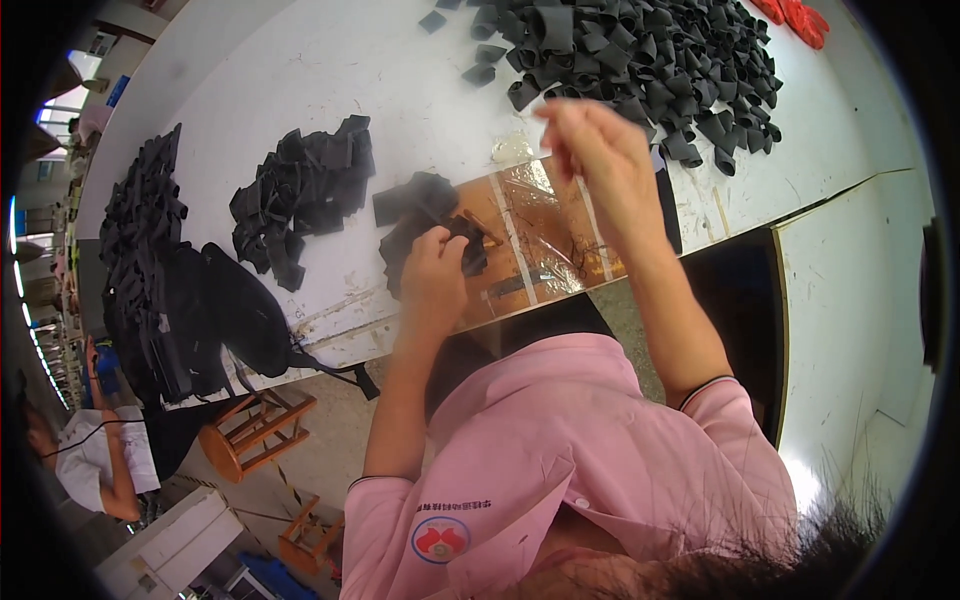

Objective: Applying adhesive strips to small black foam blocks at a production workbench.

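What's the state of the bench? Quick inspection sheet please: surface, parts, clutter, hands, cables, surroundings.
Surface: white table, stained near its front edge; brown panel set in it, shiny clear film over part.
Job's things: dark pieces at the left hand; middle stack; left heap; big pile of curled pieces at the far side.
Clutter: black bag-like item with strap; red gloves, apparently.
Hands: left, fingers on the dark pieces, grip unclear; right hand raised, blurred, nothing clearly held.
Cables: thin dark line by the co-worker, possibly a cord.
Surroundings: wooden stool.
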`<state>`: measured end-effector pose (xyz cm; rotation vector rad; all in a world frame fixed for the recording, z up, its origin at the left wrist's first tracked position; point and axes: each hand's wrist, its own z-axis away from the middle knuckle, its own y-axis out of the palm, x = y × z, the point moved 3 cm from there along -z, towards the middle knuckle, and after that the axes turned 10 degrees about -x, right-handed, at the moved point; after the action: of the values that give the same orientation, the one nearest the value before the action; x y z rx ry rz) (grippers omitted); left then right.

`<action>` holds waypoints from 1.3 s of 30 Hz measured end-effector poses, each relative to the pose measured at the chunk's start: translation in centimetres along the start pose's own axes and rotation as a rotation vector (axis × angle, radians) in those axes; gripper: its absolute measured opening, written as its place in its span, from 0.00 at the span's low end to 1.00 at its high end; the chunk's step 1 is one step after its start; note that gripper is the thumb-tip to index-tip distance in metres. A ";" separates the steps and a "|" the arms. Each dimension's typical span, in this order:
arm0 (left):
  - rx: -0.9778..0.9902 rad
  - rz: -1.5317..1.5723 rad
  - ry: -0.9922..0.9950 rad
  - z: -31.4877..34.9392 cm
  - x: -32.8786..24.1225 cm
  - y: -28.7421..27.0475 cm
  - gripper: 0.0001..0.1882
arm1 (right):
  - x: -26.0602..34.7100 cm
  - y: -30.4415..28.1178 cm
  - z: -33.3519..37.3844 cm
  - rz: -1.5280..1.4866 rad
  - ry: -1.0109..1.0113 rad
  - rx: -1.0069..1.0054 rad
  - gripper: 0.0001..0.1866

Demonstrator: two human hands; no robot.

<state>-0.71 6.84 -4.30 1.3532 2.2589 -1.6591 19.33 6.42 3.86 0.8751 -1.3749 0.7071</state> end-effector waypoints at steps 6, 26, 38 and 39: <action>0.114 -0.153 0.205 -0.5 0.6 1.0 0.04 | -4.8 -0.8 5.6 -0.027 0.364 0.179 0.14; -0.243 0.064 0.052 -0.8 1.3 -0.2 0.03 | -5.8 1.1 7.9 0.307 0.142 0.268 0.09; -0.220 1.197 -0.699 0.5 -3.9 -2.4 0.04 | -2.3 3.5 8.7 0.262 -0.467 0.058 0.06; -0.224 1.197 -0.699 0.7 -3.8 -2.4 0.04 | -2.3 3.5 8.8 0.261 -0.469 0.062 0.06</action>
<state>-0.25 3.81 -0.93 1.3045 0.8521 -1.0835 11.60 0.90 1.88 0.9577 -1.9194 0.7748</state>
